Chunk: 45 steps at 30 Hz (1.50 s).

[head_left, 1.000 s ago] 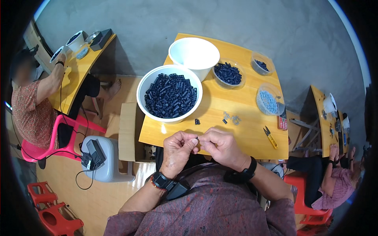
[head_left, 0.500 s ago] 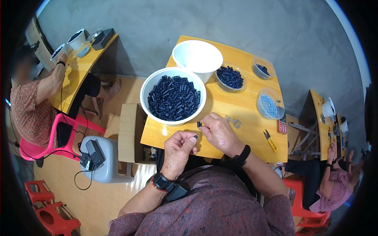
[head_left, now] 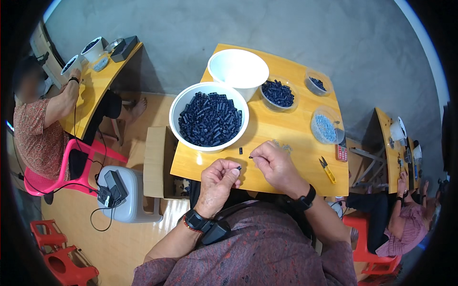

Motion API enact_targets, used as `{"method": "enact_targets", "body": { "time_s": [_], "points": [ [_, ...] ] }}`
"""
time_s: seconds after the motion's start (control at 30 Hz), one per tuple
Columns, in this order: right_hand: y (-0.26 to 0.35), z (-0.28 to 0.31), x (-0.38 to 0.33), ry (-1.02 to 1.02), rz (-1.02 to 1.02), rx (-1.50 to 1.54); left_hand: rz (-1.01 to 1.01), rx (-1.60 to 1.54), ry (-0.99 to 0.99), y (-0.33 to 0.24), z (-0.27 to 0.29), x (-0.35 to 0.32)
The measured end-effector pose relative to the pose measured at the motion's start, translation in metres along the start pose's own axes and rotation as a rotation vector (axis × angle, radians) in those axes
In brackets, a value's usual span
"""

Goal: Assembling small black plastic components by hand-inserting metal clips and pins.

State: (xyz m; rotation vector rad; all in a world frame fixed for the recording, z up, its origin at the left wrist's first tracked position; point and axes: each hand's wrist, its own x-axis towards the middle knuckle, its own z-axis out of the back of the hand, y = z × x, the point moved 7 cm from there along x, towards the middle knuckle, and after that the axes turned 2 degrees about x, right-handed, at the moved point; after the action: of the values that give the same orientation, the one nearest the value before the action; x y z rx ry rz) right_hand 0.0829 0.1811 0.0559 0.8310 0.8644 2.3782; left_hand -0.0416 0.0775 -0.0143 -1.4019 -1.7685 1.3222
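Over the table's near edge, my left hand [head_left: 218,182] pinches a small black plastic piece [head_left: 239,168] between thumb and forefinger. My right hand [head_left: 274,164] is close by on the right, its fingers closed with a tiny dark bit showing at the tips; its kind is too small to tell. A short black tubular part [head_left: 241,150] lies on the wood just beyond both hands. Left of it, a white bucket [head_left: 175,128] is heaped with similar black parts. Several small metal pieces [head_left: 286,148] lie partly hidden behind my right hand.
An empty-looking white bucket [head_left: 238,70] stands behind. Clear tubs hold black parts [head_left: 277,93] and pale blue pieces [head_left: 325,127]. Yellow-handled snips [head_left: 327,170] and a red calculator-like device [head_left: 341,153] lie rightward. A cardboard box [head_left: 155,162] stands left. People work at both side tables.
The black tubular part that was at my right fingertips now lies on the table. My right hand has shifted slightly right and turned; the left still holds its piece.
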Motion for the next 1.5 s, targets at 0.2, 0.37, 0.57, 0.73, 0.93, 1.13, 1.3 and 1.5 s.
{"method": "enact_targets", "body": {
  "time_s": [0.2, 0.37, 0.57, 0.73, 0.93, 1.13, 1.3, 1.5],
  "points": [
    [0.023, 0.0, -0.003, 0.11, -0.114, 0.262, -0.006, 0.032, 0.065, -0.004, -0.005, -0.002],
    [0.022, -0.002, -0.004, 0.082, -0.124, 0.35, -0.016, 0.054, 0.092, -0.003, -0.006, 0.0],
    [0.019, -0.009, -0.006, 0.069, -0.161, 0.417, -0.011, 0.05, 0.093, -0.002, -0.005, -0.001],
    [0.017, -0.01, -0.006, 0.057, -0.193, 0.446, -0.001, 0.025, 0.075, -0.005, -0.006, -0.001],
    [0.015, -0.011, -0.007, 0.048, -0.185, 0.438, -0.024, 0.005, 0.062, -0.006, -0.006, -0.001],
    [0.02, -0.007, -0.005, 0.038, -0.137, 0.377, -0.01, 0.004, 0.054, -0.007, -0.008, -0.001],
    [0.019, -0.008, -0.007, 0.023, -0.122, 0.34, -0.014, -0.004, 0.071, -0.004, -0.005, -0.001],
    [0.018, -0.01, -0.007, 0.025, -0.134, 0.362, -0.011, -0.015, 0.057, -0.001, -0.003, 0.0]
  ]
}}
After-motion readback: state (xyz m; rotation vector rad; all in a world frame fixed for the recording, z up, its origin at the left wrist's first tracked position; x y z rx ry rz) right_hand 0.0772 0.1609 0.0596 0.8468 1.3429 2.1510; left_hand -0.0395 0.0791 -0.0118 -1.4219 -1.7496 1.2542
